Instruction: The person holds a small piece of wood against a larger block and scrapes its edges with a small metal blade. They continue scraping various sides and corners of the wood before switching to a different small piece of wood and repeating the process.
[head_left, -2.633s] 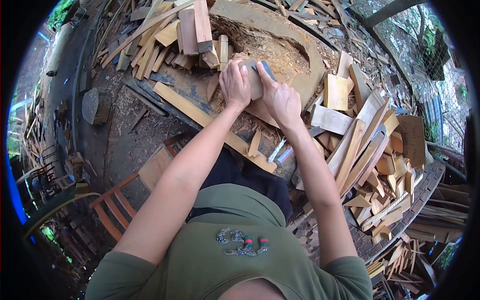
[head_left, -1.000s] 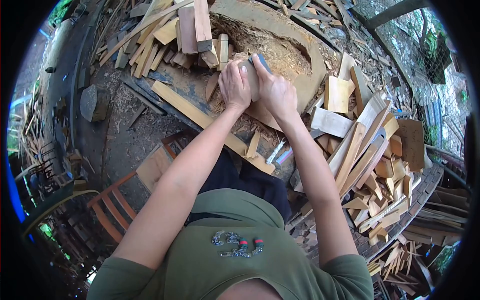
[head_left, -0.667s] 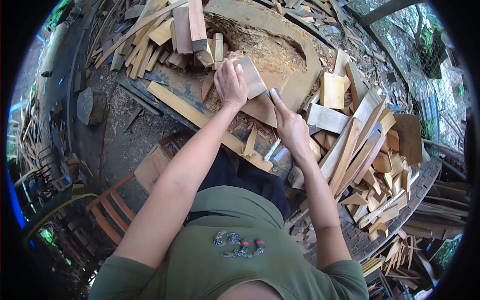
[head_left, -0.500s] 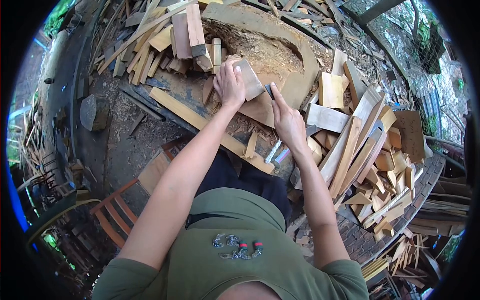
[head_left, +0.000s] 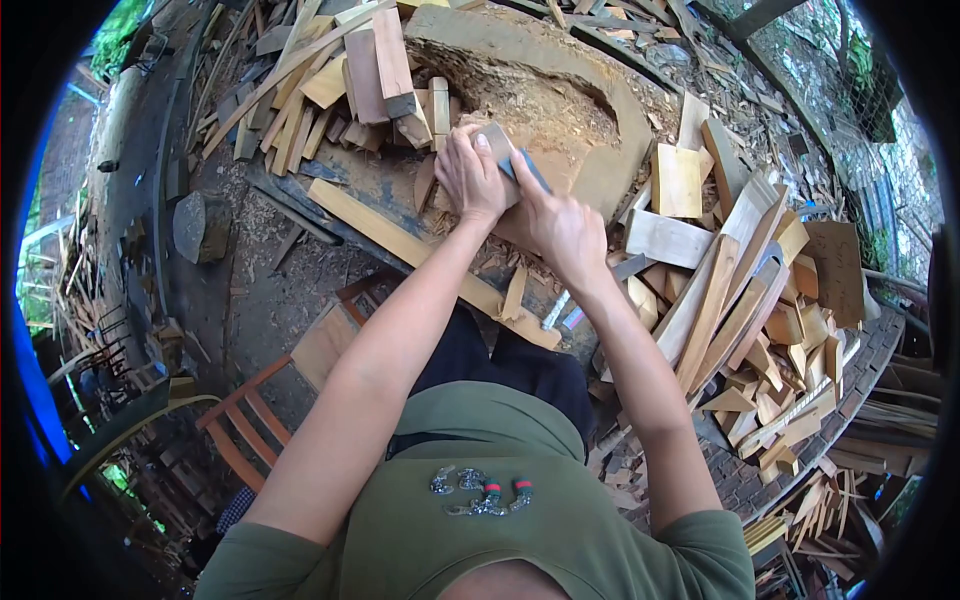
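Note:
My left hand [head_left: 470,178] is closed around a small flat wooden block [head_left: 494,141], keeping it over the worn wooden work surface. In my right hand [head_left: 568,232] is a thin dark blue-grey flat piece [head_left: 537,172], its kind not clear. My right index finger stretches along this piece, which lies against the block's right side. My fingers and thumb hide much of the block and the lower part of the dark piece. A long wooden strip [head_left: 400,245] lies below my hands, with a short wood offcut [head_left: 514,293] on its near end.
Stacked wood pieces [head_left: 366,75] stand at the upper left. A big heap of offcuts [head_left: 740,300] lies to the right. Beyond my hands is a hollow [head_left: 530,105] with wood chips. A wooden chair [head_left: 250,425] stands at lower left, and a cut log [head_left: 200,228] farther left.
My right hand has moved up and left, bringing the dark piece from beside the block's lower corner to along its right side. My left hand still holds the block.

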